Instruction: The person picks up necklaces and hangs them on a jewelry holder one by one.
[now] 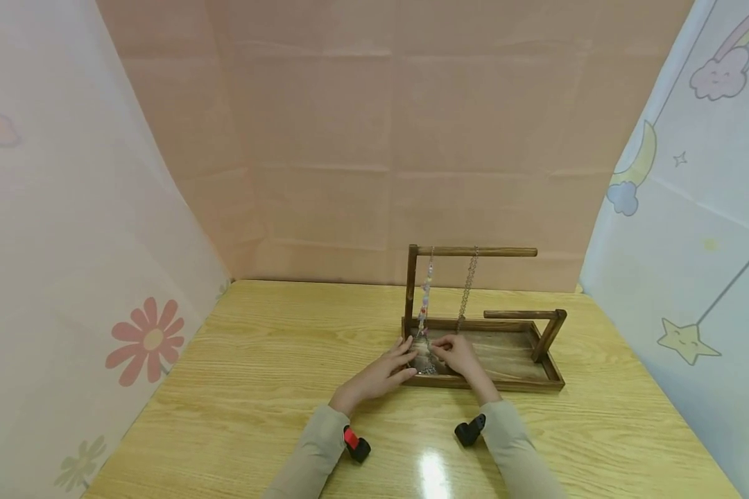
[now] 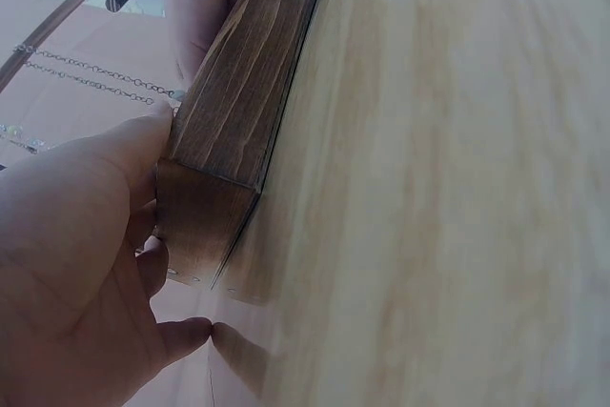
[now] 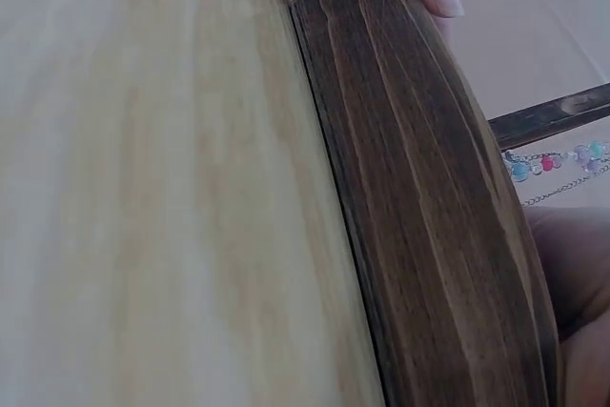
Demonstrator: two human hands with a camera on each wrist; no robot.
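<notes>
A dark wooden jewellery stand (image 1: 499,383) has a shallow tray base with a tall and a short bar above it. My left hand (image 1: 383,371) rests at the tray's left front corner, its fingers spread and fairly straight. My right hand (image 1: 460,355) reaches over the front wall and pinches a thin chain between thumb and forefinger. A beaded necklace (image 1: 425,294) hangs from the tall bar just above both hands. Thin silvery chain (image 1: 427,371) lies in the tray between them. In the right wrist view the tray wall (image 3: 429,188) hides the right fingertips.
A second chain (image 1: 468,287) hangs from the tall bar (image 1: 505,252), right of the beads. The short bar (image 1: 518,314) stands at the tray's right end. The stand is on a wood-grain table (image 1: 274,353), with cloth hangings (image 1: 324,138) behind and at both sides.
</notes>
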